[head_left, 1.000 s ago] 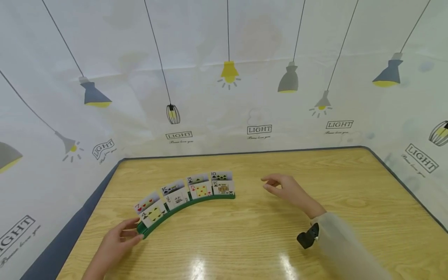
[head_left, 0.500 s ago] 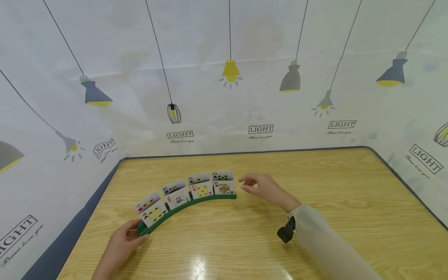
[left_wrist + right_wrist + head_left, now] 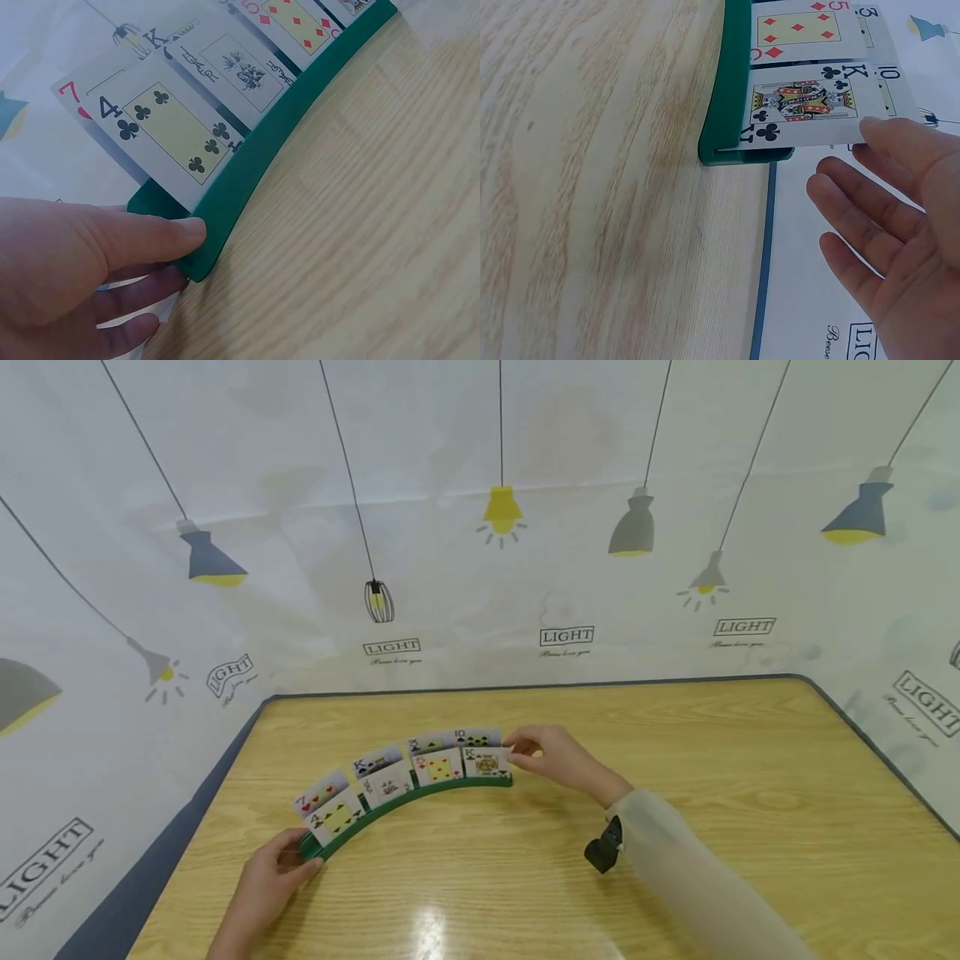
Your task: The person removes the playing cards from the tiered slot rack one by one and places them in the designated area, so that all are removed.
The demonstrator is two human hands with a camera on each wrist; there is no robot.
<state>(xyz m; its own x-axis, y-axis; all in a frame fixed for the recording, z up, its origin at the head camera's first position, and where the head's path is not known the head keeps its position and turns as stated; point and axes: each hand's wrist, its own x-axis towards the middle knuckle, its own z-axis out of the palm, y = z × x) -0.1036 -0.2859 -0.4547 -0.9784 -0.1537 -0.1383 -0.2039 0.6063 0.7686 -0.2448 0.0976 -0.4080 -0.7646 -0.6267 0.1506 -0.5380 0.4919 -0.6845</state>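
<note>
A curved green card holder rests on the table with two rows of playing cards standing in it. My left hand grips its left end, the thumb on the front strip beside the 4 of clubs. Further along the front row are a joker, a 5 of diamonds and a king of clubs. Behind them stand a 7 of hearts and a 10, among others. My right hand pinches the king's outer corner, thumb in front; the index fingertip is hidden.
The wooden table runs back to a pale wall covering printed with lamps. A dark band edges the tabletop along the wall. A black device sits on the right wrist, below a light sleeve.
My right hand has moved left from over the bare table to the king at the holder's right end. The left hand stays on the holder, its thumb slightly further round the end.
</note>
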